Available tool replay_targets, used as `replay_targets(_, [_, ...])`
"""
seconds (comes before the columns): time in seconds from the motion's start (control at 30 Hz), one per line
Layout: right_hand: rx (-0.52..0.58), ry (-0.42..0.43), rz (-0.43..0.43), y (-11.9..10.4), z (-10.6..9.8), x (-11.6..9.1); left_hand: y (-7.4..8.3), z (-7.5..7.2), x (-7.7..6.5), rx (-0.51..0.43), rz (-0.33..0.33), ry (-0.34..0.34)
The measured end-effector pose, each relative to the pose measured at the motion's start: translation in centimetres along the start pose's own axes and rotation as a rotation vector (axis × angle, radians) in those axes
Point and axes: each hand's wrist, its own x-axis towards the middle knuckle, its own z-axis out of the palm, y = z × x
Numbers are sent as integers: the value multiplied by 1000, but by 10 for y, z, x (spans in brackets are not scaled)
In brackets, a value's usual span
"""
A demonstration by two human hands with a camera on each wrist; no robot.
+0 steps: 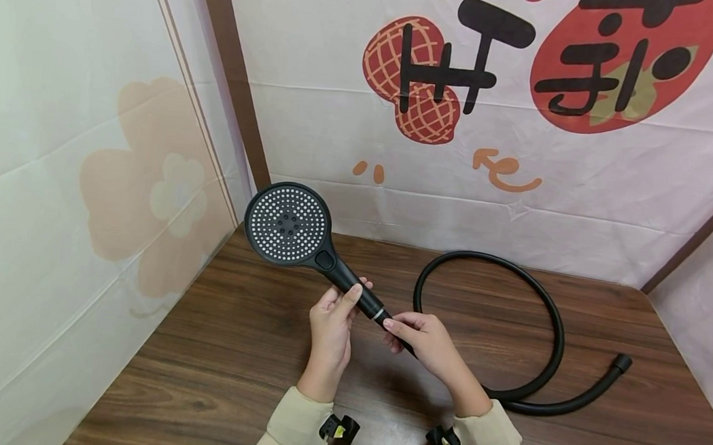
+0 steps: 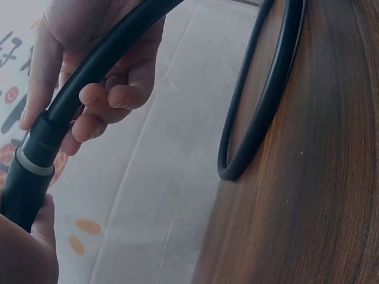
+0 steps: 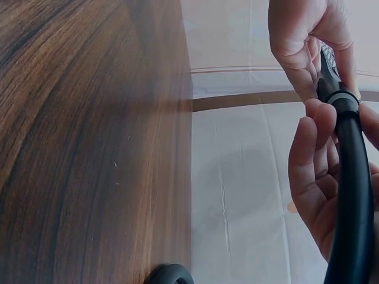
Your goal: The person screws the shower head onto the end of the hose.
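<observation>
A black shower head [image 1: 287, 224] with a round, pale-dotted spray face is held up over the table, tilted to the upper left. My left hand [image 1: 334, 316] grips its handle [image 1: 353, 285] near the lower end. At the black hose's end fitting [image 2: 41, 139], my right hand [image 1: 419, 339] pinches with thumb and fingers. A light ring [image 2: 34, 167] shows between handle and fitting, which stand in line end to end. From there the hose [image 3: 350, 195] bends down past my right palm.
The rest of the hose [image 1: 561, 330] lies looped on the wooden table [image 1: 212, 370] at the right, its other end fitting [image 1: 621, 363] pointing up and right. Printed fabric walls [image 1: 314, 111] stand behind and at both sides.
</observation>
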Motion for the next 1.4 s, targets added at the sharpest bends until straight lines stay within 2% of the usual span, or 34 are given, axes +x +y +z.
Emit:
replay_targets(0.73, [39, -36, 4, 0, 0, 0, 0, 1, 0, -12, -3, 12])
replay_targets(1.4, [12, 17, -1, 6, 1, 3, 0, 1, -1, 12, -7, 16])
